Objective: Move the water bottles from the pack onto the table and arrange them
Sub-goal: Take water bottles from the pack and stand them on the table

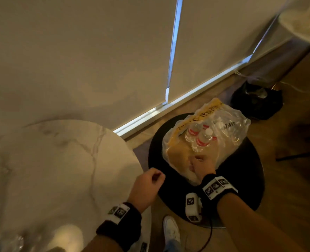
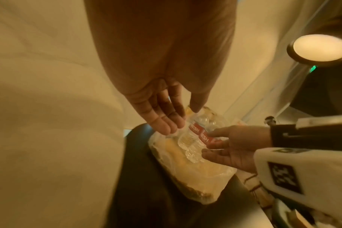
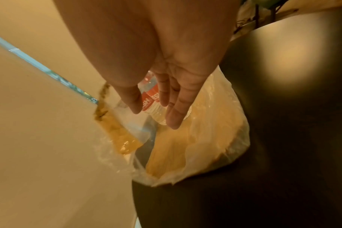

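A torn clear plastic pack [image 1: 228, 130] with yellow print sits on a round black stool [image 1: 241, 179]. Several small water bottles with red labels and white caps stand upright inside it; the nearest bottle [image 1: 203, 140] is at the open front. My right hand [image 1: 197, 159] reaches into the pack's near side. Its thumb and straight fingers are spread on either side of that bottle [image 3: 149, 101], without closing round it. My left hand [image 1: 150, 179] hovers empty between the stool and the white marble table [image 1: 59, 170], with its fingers [image 2: 162, 123] relaxed near the pack.
The marble table fills the lower left, right beside the stool. A black bag [image 1: 257, 100] lies on the wood floor behind the stool, near the wall. A white shoe [image 1: 171, 228] and a thin cable are below the stool's near edge.
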{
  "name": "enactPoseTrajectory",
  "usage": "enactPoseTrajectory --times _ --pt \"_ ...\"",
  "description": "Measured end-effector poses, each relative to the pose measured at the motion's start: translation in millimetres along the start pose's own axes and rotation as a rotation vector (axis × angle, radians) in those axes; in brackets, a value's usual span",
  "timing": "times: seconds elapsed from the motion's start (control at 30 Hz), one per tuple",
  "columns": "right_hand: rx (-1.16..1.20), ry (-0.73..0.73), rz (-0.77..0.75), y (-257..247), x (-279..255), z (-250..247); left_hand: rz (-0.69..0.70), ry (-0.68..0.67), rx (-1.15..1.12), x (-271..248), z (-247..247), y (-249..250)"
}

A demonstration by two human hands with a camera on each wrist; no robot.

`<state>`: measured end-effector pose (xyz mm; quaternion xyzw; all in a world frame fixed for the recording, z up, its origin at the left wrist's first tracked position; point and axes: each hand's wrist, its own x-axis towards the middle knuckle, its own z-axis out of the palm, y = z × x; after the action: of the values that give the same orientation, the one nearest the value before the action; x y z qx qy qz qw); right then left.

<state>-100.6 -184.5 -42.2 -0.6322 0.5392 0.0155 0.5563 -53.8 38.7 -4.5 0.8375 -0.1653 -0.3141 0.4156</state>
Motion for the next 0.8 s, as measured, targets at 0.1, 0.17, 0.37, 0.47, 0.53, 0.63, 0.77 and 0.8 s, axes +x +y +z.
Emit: enactPoseTrajectory --times 0.1,0.17,0.37,0.47,0.53,0.63,0.77,0.8 --pt "-0.036 0.014 -0.044 -17.5 31.2 -12.4 0.051 -0.034 0.052 77.4 33.3 30.4" --pt "-0.067 0.026 -0.093 -23.6 53.4 -18.7 0.053 -0.056 0.076 122.6 51.6 45.6" --pt "-0.086 0.031 -0.182 -39.0 98.4 -21.7 0.231 0.005 0.330 226.0 80.0 82.6" --pt "-0.270 0.040 -0.229 -43.4 105.4 -23.4 0.284 -0.091 0.327 239.5 82.8 101.7" --pt "-0.247 0.052 -0.206 -41.2 106.9 -26.5 0.302 -0.170 0.309 247.0 86.3 98.3" --pt "-0.144 0.064 -0.186 -35.0 99.6 -33.6 0.302 -0.189 0.341 248.4 85.9 95.0" --pt "-0.176 0.001 -0.211 -31.4 80.2 -45.4 0.292 -0.084 0.300 220.0 76.6 90.8" --pt "-0.210 -0.030 -0.216 -32.4 71.2 -48.2 0.259 -0.079 0.264 209.9 73.1 87.5"
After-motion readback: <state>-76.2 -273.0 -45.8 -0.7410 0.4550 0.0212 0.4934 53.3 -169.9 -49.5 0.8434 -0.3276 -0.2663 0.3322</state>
